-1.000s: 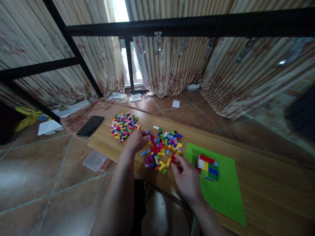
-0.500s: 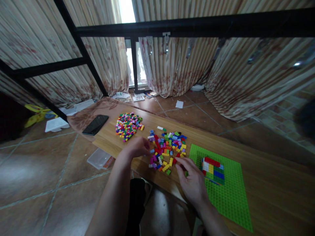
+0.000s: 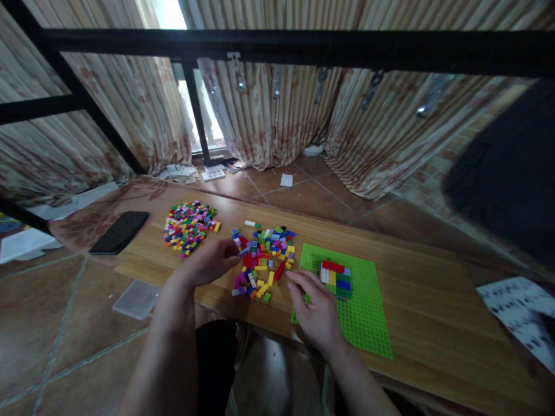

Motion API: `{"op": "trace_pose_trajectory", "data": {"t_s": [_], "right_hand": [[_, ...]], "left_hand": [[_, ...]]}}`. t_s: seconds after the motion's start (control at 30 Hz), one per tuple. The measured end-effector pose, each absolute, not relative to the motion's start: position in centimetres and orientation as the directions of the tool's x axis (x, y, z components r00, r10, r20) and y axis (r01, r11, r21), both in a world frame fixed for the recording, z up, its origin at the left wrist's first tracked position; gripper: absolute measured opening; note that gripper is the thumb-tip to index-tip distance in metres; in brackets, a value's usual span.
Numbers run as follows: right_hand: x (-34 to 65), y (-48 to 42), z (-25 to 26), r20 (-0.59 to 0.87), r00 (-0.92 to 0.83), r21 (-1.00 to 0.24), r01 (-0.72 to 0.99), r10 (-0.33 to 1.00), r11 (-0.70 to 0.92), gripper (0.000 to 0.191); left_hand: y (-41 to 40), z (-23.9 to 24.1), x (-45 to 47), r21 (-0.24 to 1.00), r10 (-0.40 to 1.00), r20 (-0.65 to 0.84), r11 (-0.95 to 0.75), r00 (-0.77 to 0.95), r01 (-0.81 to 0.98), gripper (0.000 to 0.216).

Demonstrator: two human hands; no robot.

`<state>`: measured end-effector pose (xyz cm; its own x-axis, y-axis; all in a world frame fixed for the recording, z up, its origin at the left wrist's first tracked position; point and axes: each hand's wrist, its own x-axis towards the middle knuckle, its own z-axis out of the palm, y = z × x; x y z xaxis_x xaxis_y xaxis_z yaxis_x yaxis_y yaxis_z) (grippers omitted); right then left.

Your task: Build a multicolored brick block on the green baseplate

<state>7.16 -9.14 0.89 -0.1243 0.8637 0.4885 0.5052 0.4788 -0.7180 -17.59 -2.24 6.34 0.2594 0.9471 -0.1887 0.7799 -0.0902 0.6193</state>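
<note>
Striped curtains — parted at a bright window (just a strip) — fall to brown floor tiles.

Left hand: fingertips partly hidden at the heap; whether they grip the pale blue brick, unclear.
Right hand: far fingers hidden behind the nearer ones; any piece between the fingertips too small to tell.
Plate: left part covered by the right hand.
Build: lower left corner behind the same hand.
Small heap: single pieces too tiny to count.
Box: right end lost behind the left forearm.
Sheet: cut off by the right edge, marks blurred.
Dark shape: blurred, cut off at right, unidentifiable.
Booklet: print too small to read.
</note>
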Motion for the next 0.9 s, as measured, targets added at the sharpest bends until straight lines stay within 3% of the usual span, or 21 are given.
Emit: {"op": "trace_pose_trajectory", "data": {"t_s": [0.13,0.27,0.43,0.7,0.9], "right_hand": [[8.1,-9.3,1.5,0.500,-0.110,-0.719,0.501,0.859,0.482,0.030],[9.5,-9.3,2.0,0.498,-0.120,-0.713,0.506,0.859,0.485,0.027],[11.7,-9.6,2.3,0.455,-0.046,-0.738,0.539,0.889,0.406,0.018],[15.2,-9.4,1.9,0.343,0.037,-0.787,0.557,0.939,0.265,0.018],[16.4,-8.5,1.4,0.367,0.136,-0.773,0.596,0.920,0.220,0.017]], "left_hand": [[-2.7,7.2,-13.4,0.854,0.815,-0.161,-0.168,0.556,0.492,0.023],[-3.0,6.6,-8.6,0.928,0.683,-0.091,-0.206,0.724,0.311,0.026],[-2.5,5.4,-5.7,0.929,0.714,-0.084,-0.196,0.695,0.314,0.025],[-2.4,4.3,-2.5,0.946,0.780,-0.063,-0.153,0.623,0.286,0.019],[-1.9,3.5,-1.7,0.908,0.848,-0.018,-0.208,0.530,0.363,0.018]]}}
